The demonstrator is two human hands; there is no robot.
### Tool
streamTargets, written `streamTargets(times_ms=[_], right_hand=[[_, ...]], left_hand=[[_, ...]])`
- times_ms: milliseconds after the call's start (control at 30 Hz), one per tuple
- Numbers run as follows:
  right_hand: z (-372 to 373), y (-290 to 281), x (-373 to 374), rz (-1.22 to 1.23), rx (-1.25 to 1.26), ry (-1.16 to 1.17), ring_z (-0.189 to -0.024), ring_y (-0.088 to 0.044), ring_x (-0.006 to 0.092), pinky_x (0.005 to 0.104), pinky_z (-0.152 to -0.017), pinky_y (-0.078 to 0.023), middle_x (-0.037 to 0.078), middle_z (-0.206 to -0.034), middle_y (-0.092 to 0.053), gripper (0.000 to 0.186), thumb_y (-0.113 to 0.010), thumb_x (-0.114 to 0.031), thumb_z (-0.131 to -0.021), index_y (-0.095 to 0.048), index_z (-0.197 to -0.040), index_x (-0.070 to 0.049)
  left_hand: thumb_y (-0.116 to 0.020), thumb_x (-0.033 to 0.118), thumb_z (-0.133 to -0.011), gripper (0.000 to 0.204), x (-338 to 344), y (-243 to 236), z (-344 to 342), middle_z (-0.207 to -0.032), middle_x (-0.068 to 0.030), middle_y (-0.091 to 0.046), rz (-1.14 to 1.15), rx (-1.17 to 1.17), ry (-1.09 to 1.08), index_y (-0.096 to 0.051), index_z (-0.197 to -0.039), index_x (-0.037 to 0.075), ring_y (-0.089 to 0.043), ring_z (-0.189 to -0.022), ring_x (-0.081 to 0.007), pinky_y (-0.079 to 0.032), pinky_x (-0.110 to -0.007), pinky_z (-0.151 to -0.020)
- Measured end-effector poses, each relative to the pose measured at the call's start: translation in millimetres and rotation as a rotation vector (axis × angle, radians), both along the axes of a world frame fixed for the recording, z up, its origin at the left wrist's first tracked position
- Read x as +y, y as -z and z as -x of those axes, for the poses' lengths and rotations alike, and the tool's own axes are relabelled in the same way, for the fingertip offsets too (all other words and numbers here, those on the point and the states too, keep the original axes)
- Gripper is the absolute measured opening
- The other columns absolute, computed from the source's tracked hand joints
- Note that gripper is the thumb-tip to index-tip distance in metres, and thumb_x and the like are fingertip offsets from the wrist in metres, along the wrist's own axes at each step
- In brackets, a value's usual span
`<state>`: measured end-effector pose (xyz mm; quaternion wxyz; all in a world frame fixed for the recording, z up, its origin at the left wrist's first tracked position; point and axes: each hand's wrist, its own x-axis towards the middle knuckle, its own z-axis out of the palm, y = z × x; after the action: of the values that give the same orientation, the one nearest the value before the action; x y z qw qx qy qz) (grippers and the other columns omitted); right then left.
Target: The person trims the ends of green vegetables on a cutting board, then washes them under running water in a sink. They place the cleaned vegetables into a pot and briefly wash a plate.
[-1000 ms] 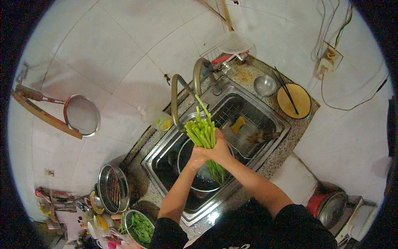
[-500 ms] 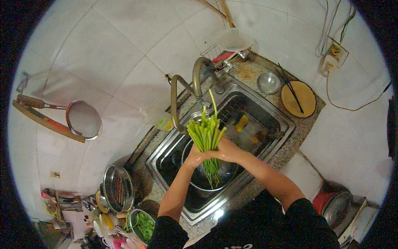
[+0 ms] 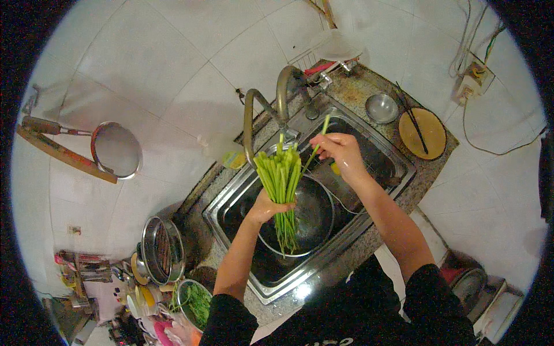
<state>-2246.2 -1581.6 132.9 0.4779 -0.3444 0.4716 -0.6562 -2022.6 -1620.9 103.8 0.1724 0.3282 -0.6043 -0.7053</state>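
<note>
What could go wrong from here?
1. Stems slipping: the left hand alone grips the bunch of green stems, so loose ones might drop into the round basin below.
2. Snapping or dragging: the right hand pinches a single stem whose lower end meets the bunch, so a sharp pull could break it or drag neighbours.
3. Bumping: the bunch's tops look close to the faucet in this view, so lifting might knock them.
</note>
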Motion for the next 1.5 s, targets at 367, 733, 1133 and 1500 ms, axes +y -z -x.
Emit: streamTargets(times_ms=[367,733,1133,1500], right_hand=[[-9.4,30.4,20.0,-0.038,-0.306,0.277,-0.055,-0.046,0.0093,0.0233,-0.05,-0.042,0.003,-0.067,-0.05,0.021,-0.048,-0.021,-0.083,-0.053,-0.079,-0.001],[-38.6,31.9,63.2,0.079,-0.101,0.36,-0.05,-0.045,0.0095,0.0232,-0.046,-0.042,0.004,-0.066,-0.048,0.017,-0.043,-0.014,-0.084,-0.048,-0.076,-0.001],[-5.5,42.0,69.5,-0.081,0.228,0.155,-0.054,-0.052,0.0112,0.0243,-0.051,-0.049,0.006,-0.073,-0.052,0.017,-0.046,-0.01,-0.081,-0.051,-0.095,-0.001],[-77.1,78.8,11.0,-0.173,-0.302,-0.416,-0.077,-0.054,0.0151,0.0304,-0.072,-0.047,0.006,-0.089,-0.053,0.023,-0.045,-0.012,-0.082,-0.048,-0.103,-0.002]], left_hand=[[-0.066,0.007,-0.058,0.032,3.7,0.8,2.9,-0.078,-0.0038,-0.054,0.282,-0.066,-0.183,-0.052,-0.085,0.0,-0.051,-0.068,-0.0126,-0.042,-0.026,-0.062],[-0.063,0.01,-0.06,0.031,22.8,9.3,20.9,-0.076,-0.0112,-0.059,0.594,-0.359,-0.381,-0.051,-0.086,-0.001,-0.056,-0.07,-0.0171,-0.042,-0.027,-0.065],[-0.061,0.005,-0.057,0.034,13.7,27.9,-10.9,-0.077,-0.0103,-0.057,0.572,-0.331,-0.296,-0.05,-0.088,0.001,-0.054,-0.07,-0.0182,-0.041,-0.027,-0.066],[-0.066,0.005,-0.057,0.035,-2.8,23.0,-15.9,-0.084,-0.0035,-0.058,0.075,-0.15,-0.052,-0.055,-0.09,0.002,-0.053,-0.076,-0.0117,-0.042,-0.024,-0.068]])
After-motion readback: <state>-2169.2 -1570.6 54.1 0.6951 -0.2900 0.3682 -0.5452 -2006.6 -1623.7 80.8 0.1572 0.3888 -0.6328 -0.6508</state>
